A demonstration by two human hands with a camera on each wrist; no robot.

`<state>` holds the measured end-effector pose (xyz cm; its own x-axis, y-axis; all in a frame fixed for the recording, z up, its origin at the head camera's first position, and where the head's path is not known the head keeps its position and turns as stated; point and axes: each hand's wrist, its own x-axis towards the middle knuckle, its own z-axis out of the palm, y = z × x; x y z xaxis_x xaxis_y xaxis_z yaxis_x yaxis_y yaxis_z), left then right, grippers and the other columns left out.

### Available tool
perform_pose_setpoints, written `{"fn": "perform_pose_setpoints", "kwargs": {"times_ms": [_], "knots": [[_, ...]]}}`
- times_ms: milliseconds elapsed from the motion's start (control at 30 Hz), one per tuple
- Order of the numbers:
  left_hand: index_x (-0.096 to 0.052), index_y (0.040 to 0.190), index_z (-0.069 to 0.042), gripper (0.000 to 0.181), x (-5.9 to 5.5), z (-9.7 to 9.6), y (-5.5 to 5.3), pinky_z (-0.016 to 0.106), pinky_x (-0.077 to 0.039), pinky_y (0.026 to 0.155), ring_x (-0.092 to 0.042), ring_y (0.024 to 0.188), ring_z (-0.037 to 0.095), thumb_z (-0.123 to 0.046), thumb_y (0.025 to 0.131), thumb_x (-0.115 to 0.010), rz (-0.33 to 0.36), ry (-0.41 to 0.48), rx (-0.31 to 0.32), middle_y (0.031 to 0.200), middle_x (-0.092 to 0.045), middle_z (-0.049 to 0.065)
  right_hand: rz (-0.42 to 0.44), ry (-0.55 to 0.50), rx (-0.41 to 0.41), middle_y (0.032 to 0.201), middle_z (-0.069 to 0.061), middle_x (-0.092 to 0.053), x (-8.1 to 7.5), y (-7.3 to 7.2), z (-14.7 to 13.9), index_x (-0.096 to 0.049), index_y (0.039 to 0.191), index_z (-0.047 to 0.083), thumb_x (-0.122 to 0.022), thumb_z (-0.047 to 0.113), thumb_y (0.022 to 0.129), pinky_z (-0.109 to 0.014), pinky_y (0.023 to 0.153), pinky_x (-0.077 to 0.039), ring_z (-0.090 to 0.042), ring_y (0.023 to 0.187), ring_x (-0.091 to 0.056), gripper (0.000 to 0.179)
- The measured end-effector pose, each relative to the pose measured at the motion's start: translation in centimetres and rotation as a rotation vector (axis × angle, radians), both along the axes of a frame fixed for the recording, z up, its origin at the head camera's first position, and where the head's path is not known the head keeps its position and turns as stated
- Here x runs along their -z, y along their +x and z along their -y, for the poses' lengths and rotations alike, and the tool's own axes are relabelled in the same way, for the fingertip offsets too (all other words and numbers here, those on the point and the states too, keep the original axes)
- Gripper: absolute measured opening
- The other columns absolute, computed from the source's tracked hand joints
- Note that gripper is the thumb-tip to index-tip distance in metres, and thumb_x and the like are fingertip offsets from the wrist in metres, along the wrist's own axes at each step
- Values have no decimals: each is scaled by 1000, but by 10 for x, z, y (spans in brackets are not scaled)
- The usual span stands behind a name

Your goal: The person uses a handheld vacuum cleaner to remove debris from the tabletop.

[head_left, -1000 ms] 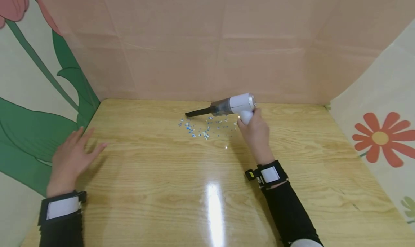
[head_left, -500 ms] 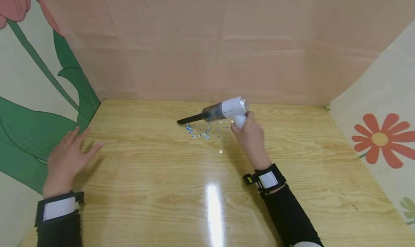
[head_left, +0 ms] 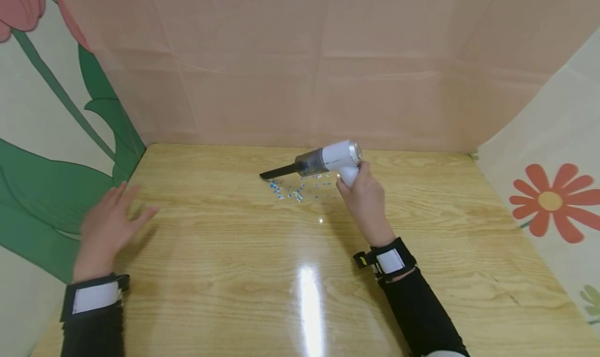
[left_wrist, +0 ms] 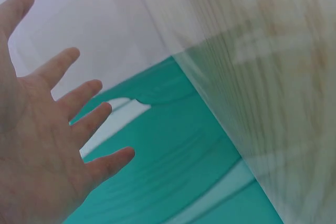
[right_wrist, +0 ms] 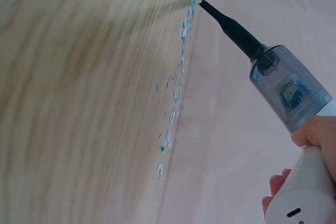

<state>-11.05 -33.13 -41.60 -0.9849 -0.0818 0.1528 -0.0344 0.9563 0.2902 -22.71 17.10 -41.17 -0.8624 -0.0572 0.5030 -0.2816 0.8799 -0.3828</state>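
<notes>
My right hand [head_left: 367, 206] grips the white handle of a handheld vacuum cleaner [head_left: 339, 155]. Its black nozzle [head_left: 281, 171] points left and down, with the tip close to scattered blue and white paper bits [head_left: 297, 195] on the table. In the right wrist view, the vacuum's see-through dust cup [right_wrist: 289, 85] has some blue and white bits inside. Part of the scatter is hidden behind the vacuum in the head view. Over at the left side my left hand [head_left: 108, 226] holds nothing; its fingers are spread in the left wrist view.
The wood-grain table [head_left: 225, 273] meets a pinkish backdrop [head_left: 253, 86] along its far edge. A leaf-printed panel [head_left: 42, 190] borders the left side, and a flower-printed panel [head_left: 562, 138] the right. A bright light reflection lies on the tabletop.
The right hand has moved the vacuum left and toward me, then slightly back right. Some bits at the left of the scatter no longer show. The left hand has shifted slightly.
</notes>
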Motion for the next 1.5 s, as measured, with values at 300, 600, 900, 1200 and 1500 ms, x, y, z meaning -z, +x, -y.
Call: {"fn": "perform_pose_setpoints", "kwargs": {"times_ms": [300, 600, 900, 1200, 1500], "knots": [[-35, 152, -3, 81, -3, -11, -10, 76, -25, 100, -25, 137, 57, -57, 95, -55, 9, 0, 17, 154, -27, 32, -59, -19, 22, 81, -31, -63, 3, 0, -11, -47, 121, -16, -76, 22, 86, -52, 48, -53, -45, 59, -63, 59], [-41, 149, -4, 76, 1, -31, -23, 73, -28, 101, -31, 136, 53, -53, 94, -60, -20, -39, 72, 151, -34, 31, -30, 7, 95, 88, -32, -64, -1, -4, -27, -45, 125, -14, -72, 24, 90, -53, 50, -53, -46, 63, -64, 58], [-41, 150, -6, 77, -1, -48, -33, 72, -26, 104, -30, 138, 51, -56, 95, -57, -18, -47, 79, 153, -32, 29, -43, 3, 119, 89, -33, -63, 4, -9, -42, -44, 125, -14, -70, 24, 91, -53, 52, -54, -46, 65, -64, 57], [-38, 152, -8, 80, -3, -61, -42, 71, -19, 108, -26, 140, 50, -61, 94, -54, 11, -34, 81, 154, -31, 29, 11, -23, 195, 97, -35, -63, 3, -7, -62, -42, 128, -13, -67, 26, 93, -58, 58, -54, -49, 72, -65, 58], [-39, 151, -6, 80, -7, -80, -50, 70, -23, 107, -27, 141, 48, -62, 95, -51, 13, -55, 140, 155, -31, 27, 33, -37, 252, 101, -36, -62, 0, -4, -83, -41, 129, -13, -67, 26, 93, -60, 61, -54, -51, 77, -64, 59]]}}
